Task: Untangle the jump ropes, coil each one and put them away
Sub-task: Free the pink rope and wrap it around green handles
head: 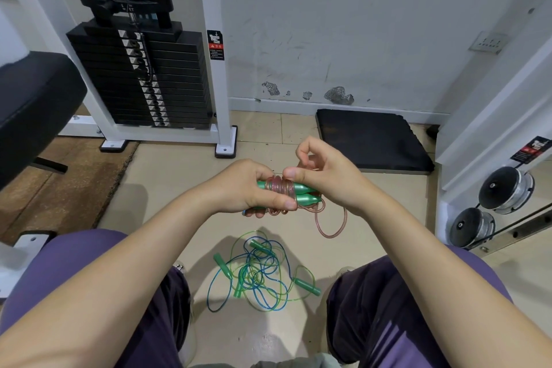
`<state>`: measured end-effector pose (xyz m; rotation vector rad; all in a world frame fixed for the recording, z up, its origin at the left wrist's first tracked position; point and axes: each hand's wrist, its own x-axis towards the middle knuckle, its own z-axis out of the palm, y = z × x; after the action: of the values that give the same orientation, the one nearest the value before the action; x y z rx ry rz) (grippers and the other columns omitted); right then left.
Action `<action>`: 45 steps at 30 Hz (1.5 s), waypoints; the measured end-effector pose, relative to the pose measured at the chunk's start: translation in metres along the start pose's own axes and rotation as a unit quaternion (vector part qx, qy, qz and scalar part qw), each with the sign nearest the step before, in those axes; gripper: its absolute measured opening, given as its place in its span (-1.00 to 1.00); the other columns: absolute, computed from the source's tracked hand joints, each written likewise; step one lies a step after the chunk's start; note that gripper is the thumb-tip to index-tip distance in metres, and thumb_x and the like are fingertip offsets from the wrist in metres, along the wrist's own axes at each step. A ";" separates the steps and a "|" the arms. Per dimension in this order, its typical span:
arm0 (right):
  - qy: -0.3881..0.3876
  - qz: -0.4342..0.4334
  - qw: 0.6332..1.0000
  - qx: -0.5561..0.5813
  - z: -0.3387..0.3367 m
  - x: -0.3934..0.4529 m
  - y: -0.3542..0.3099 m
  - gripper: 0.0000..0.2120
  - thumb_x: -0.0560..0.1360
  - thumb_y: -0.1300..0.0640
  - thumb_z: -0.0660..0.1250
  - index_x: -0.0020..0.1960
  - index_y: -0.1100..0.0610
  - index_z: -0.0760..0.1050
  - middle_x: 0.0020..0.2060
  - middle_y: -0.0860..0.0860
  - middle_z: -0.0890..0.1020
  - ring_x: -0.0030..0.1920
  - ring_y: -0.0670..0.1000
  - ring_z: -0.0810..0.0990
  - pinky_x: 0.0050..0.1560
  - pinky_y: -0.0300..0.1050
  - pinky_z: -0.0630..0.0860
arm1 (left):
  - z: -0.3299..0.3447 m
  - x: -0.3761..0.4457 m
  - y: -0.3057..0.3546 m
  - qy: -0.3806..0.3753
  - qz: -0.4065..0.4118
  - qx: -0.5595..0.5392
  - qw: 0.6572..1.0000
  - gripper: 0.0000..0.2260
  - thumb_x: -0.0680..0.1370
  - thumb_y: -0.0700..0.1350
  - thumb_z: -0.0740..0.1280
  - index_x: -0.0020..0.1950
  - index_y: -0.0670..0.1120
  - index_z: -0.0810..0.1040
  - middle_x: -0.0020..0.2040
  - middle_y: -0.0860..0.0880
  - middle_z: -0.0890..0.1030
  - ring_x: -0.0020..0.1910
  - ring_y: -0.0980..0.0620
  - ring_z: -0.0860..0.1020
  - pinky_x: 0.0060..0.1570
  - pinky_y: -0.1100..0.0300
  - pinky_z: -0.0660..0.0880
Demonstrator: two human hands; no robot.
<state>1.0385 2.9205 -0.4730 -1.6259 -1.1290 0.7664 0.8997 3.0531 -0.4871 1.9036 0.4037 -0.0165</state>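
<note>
Head view: my left hand (243, 188) grips the two green handles (301, 193) with the pink jump rope (280, 188) wound round them, while my right hand (322, 172) pinches the rope's loose end above the coil. Below, on the tiled floor (167, 176) between my knees, lie the tangled blue and green jump ropes (257, 275).
</note>
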 end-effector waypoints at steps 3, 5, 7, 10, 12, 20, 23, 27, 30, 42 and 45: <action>-0.002 0.016 1.000 -0.018 -0.001 0.001 0.001 -0.73 0.46 0.11 0.46 -0.22 0.23 0.43 -0.35 0.04 0.44 -0.32 -0.08 0.39 -0.33 -0.23 0.33 | 0.000 0.000 -0.002 0.007 0.014 0.007 1.000 -0.72 0.37 -0.06 0.57 -0.16 -0.24 0.62 -0.37 -0.07 0.63 -0.46 0.01 0.50 -0.41 0.15 0.42; -0.014 0.038 0.999 -0.002 -0.001 0.001 0.000 -0.75 0.48 0.07 0.44 -0.18 0.25 0.51 -0.34 0.05 0.51 -0.32 -0.07 0.45 -0.31 -0.25 0.39 | 0.000 0.000 -0.003 0.003 0.015 0.005 1.000 -0.71 0.38 -0.04 0.57 -0.13 -0.22 0.61 -0.35 -0.08 0.64 -0.46 -0.02 0.53 -0.43 0.17 0.41; -0.021 0.052 0.998 0.024 0.000 -0.001 -0.001 -0.77 0.51 0.06 0.40 -0.18 0.22 0.54 -0.36 0.04 0.52 -0.35 -0.06 0.48 -0.35 -0.24 0.44 | 0.000 -0.001 -0.003 -0.006 0.010 0.007 1.000 -0.69 0.40 -0.02 0.56 -0.07 -0.22 0.60 -0.32 -0.08 0.66 -0.43 -0.06 0.59 -0.48 0.21 0.38; -0.046 0.066 0.993 0.085 0.004 -0.003 -0.002 -0.78 0.54 0.03 0.35 -0.09 0.20 0.55 -0.36 0.08 0.58 -0.41 0.03 0.53 -0.36 -0.14 0.50 | 0.001 -0.001 -0.002 -0.033 0.003 -0.005 0.999 -0.52 0.38 0.11 0.53 0.06 -0.23 0.55 -0.22 -0.14 0.69 -0.35 -0.11 0.65 -0.46 0.18 0.42; -0.063 0.077 0.988 0.116 0.005 -0.002 0.000 -0.76 0.50 0.00 0.39 0.00 0.18 0.56 -0.35 0.09 0.59 -0.43 0.05 0.51 -0.36 -0.12 0.48 | 0.002 0.001 -0.003 -0.027 -0.001 -0.032 0.999 -0.42 0.36 0.17 0.49 0.15 -0.21 0.44 -0.22 -0.15 0.68 -0.38 -0.11 0.61 -0.46 0.16 0.40; -0.089 0.079 0.975 0.190 -0.003 0.001 0.003 -0.68 0.50 0.31 0.35 0.23 0.14 0.51 -0.24 0.00 0.58 -0.40 -0.04 0.41 -0.38 -0.22 0.30 | -0.004 0.003 -0.001 0.059 0.050 -0.199 0.977 -0.72 0.53 0.00 0.35 0.20 -0.06 0.48 -0.21 -0.18 0.58 -0.31 -0.14 0.61 -0.42 0.15 0.53; -0.019 0.088 0.984 0.157 -0.004 0.003 0.004 -0.78 0.58 0.26 0.28 0.21 0.20 0.43 -0.38 0.05 0.48 -0.54 -0.07 0.30 -0.51 -0.29 0.19 | -0.013 0.005 -0.001 0.140 0.055 -0.226 0.962 -0.84 0.59 -0.07 0.33 0.11 -0.10 0.47 -0.21 -0.16 0.58 -0.34 -0.10 0.61 -0.44 0.19 0.51; 0.040 0.090 0.989 0.107 -0.007 0.004 0.004 -0.90 0.62 0.19 0.23 -0.06 0.18 0.44 -0.46 0.05 0.37 -0.55 -0.06 0.21 -0.52 -0.31 0.10 | -0.024 0.008 -0.005 0.197 0.036 -0.249 0.948 -0.86 0.60 -0.11 0.34 0.09 -0.12 0.45 -0.17 -0.16 0.61 -0.31 -0.09 0.63 -0.41 0.18 0.52; 0.097 0.062 0.990 0.085 -0.009 0.002 0.003 -0.86 0.59 0.20 0.28 -0.12 0.22 0.50 -0.42 0.08 0.45 -0.53 0.01 0.32 -0.51 -0.22 0.22 | -0.025 0.010 -0.008 0.219 0.021 -0.231 0.948 -0.89 0.60 -0.12 0.34 0.09 -0.09 0.47 -0.07 -0.16 0.63 -0.27 -0.06 0.67 -0.39 0.20 0.52; 0.051 -0.045 0.981 0.181 -0.003 -0.001 -0.002 -0.88 0.42 0.21 0.41 -0.08 0.11 0.70 0.21 0.08 0.60 0.28 0.02 0.53 0.27 -0.09 0.45 | -0.015 0.021 -0.018 0.213 -0.034 -0.186 0.959 -0.76 0.57 -0.09 0.40 0.16 -0.19 0.53 -0.12 -0.15 0.65 -0.32 -0.03 0.65 -0.40 0.18 0.53; 0.019 -0.044 0.956 0.288 -0.007 -0.001 -0.003 -0.85 0.49 0.25 0.31 0.00 0.14 0.64 0.20 0.17 0.61 0.28 0.15 0.54 0.34 -0.01 0.42 | -0.011 0.019 -0.015 0.189 -0.020 -0.201 0.961 -0.72 0.52 -0.07 0.45 0.15 -0.17 0.52 -0.16 -0.12 0.68 -0.31 -0.05 0.64 -0.43 0.22 0.48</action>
<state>1.0433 2.9173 -0.4676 -1.0866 -0.8375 0.8985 0.9114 3.0731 -0.5001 1.4908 0.6504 0.3812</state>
